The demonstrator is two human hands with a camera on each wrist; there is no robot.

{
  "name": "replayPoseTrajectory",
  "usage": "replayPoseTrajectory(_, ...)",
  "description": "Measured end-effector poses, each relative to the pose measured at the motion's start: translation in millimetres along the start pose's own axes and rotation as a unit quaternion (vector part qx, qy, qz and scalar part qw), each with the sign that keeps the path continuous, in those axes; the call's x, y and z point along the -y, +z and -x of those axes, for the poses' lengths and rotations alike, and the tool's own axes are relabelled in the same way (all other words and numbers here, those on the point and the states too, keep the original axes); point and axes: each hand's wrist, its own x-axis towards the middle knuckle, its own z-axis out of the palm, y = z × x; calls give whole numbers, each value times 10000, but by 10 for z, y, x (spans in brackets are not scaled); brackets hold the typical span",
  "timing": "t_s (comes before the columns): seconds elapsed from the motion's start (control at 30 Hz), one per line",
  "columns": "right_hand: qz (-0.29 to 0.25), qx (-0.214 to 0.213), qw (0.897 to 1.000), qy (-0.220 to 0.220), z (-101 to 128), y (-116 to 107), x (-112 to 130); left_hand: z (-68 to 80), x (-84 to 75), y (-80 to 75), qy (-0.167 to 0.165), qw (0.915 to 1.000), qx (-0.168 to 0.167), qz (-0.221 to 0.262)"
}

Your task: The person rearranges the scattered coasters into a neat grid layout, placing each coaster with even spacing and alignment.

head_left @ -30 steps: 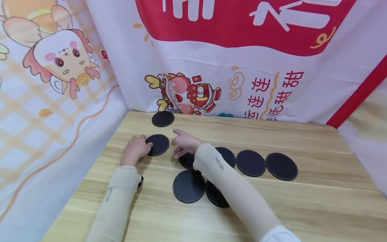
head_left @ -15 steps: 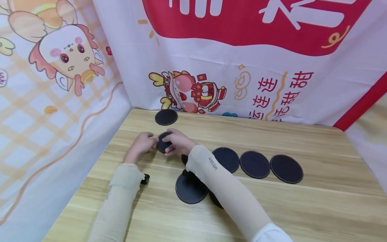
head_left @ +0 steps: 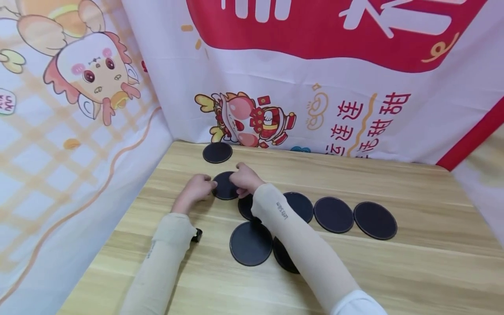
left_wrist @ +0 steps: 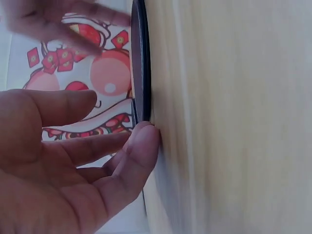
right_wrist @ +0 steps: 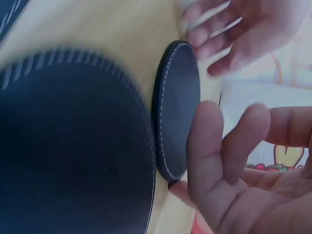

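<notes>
A round black coaster with a stitched rim lies flat on the wooden table between both hands. My left hand is at its left edge; in the left wrist view, fingertips touch the rim near the wood. On the other side, my right hand has its fingers over the coaster's right part. Seen from the right wrist, these fingers are loosely bent beside the stitched coaster, not wrapped round it. Another coaster sits just below, partly hidden by the right sleeve.
One coaster lies at the back left by the printed cloth. A row of coasters runs right, ending with a coaster. Nearer, a coaster touches another coaster half under the right forearm. Bare table shows at front right.
The coaster between the hands has moved right, close to the coaster below it. Both hands moved with it; the right hand came to it from the right and tilted it up briefly.
</notes>
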Motion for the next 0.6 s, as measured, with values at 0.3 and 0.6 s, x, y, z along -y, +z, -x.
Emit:
replayPoseTrajectory(0.3,-1585,50,9873,-115,-32,25,47,-96,143,-34,-261,9909,-285,1290)
replayPoseTrajectory(0.6,-1113,-72,9925,-493,26,-82,135,-92,90,-61,131,9759,-477,2126)
